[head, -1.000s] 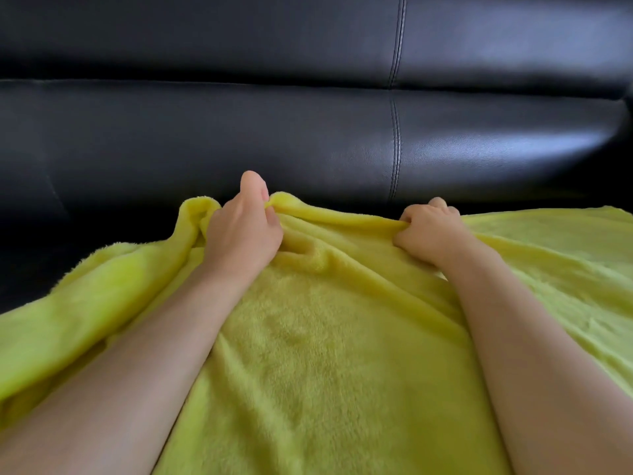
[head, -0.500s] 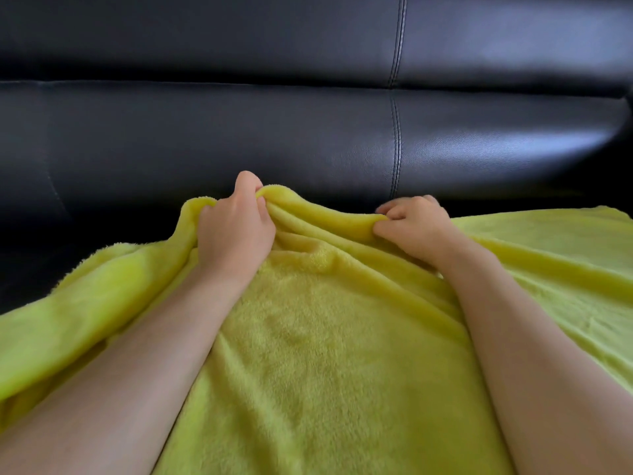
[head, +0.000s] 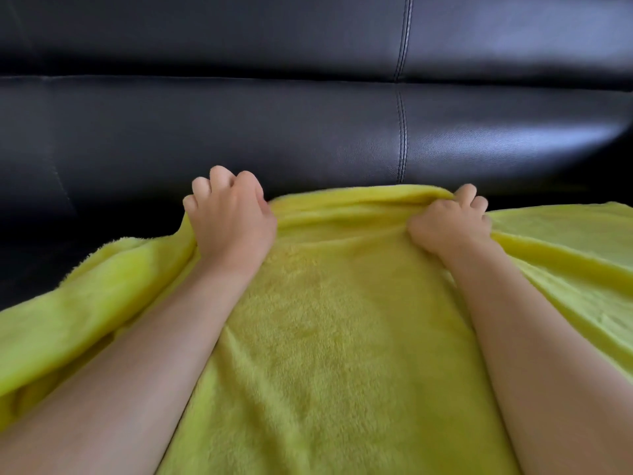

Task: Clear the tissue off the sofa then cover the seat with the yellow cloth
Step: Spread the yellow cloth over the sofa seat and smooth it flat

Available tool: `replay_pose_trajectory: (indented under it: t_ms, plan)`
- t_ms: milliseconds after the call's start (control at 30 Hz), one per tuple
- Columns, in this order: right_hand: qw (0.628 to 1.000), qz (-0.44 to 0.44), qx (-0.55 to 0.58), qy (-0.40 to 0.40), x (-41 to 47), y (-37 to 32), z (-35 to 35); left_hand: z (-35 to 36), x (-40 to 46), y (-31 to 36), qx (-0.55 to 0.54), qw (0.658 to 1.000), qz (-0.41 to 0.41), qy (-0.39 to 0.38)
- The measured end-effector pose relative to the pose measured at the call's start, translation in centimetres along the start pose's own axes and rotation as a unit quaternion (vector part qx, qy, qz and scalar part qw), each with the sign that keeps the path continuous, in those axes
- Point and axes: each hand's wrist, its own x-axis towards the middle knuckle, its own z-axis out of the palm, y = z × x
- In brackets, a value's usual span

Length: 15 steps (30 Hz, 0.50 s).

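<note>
A fluffy yellow cloth (head: 342,320) lies spread over the seat of a black leather sofa (head: 239,132), filling the lower half of the head view. My left hand (head: 229,221) grips the cloth's far edge with curled fingers, left of centre. My right hand (head: 448,224) pinches the same far edge to the right, close to the foot of the backrest. The stretch of cloth between the two hands looks fairly flat, with a few folds along the edge. No tissue is in view.
The sofa's black backrest (head: 342,46) rises right behind the cloth, with a stitched seam (head: 401,132) running down it. A strip of bare black seat (head: 51,241) shows at the left, beyond the cloth's edge.
Both hands have pushed the cloth's far edge toward the backrest. The raised fold between them has flattened out, and my left fingers have curled over the edge.
</note>
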Motion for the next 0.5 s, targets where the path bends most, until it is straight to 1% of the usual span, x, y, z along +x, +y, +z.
replay_pose_trajectory:
  t_ms: [67, 100, 133, 167, 200, 233, 300, 367, 433, 467, 500]
  plan:
    - [0.999, 0.019, -0.035, -0.028, -0.3, 0.0, 0.3, -0.3, 0.0, 0.0, -0.013, 1.000, 0.009, 0.021]
    - [0.998, 0.024, -0.047, -0.040, -0.4, 0.0, 0.3, -0.6, 0.0, 0.1, -0.045, 0.998, 0.032, 0.019]
    - [0.997, 0.028, -0.056, -0.044, -0.4, 0.0, 0.1, -0.7, -0.1, 0.4, -0.093, 0.994, 0.064, -0.001]
    - [0.997, 0.031, -0.064, -0.044, -0.5, 0.0, 0.0, -0.7, -0.4, 0.9, -0.144, 0.984, 0.092, -0.043]
    - [0.996, 0.034, -0.074, -0.040, -0.6, -0.1, -0.2, -0.6, -0.8, 1.3, -0.179, 0.972, 0.112, -0.103]
    - [0.995, 0.034, -0.085, -0.034, -0.7, -0.2, -0.4, -0.3, -1.1, 1.7, -0.180, 0.960, 0.126, -0.173]
    - [0.995, 0.011, -0.103, -0.003, -1.1, -0.8, -1.0, 0.6, -1.3, 2.0, -0.096, 0.940, 0.142, -0.296]
    - [0.993, -0.053, -0.091, 0.050, -1.7, -2.0, -1.6, 0.9, -1.2, 1.9, -0.046, 0.924, 0.135, -0.356]
    - [0.985, -0.144, -0.043, 0.083, -2.7, -3.4, -1.6, 0.9, -1.0, 1.8, -0.030, 0.913, 0.116, -0.390]
    - [0.981, -0.180, -0.011, 0.069, -3.2, -4.0, -1.3, 0.9, -1.0, 1.8, -0.015, 0.908, 0.105, -0.405]
    - [0.979, -0.202, 0.016, 0.030, -3.7, -4.4, -0.7, 0.7, -1.0, 1.8, 0.006, 0.902, 0.091, -0.421]
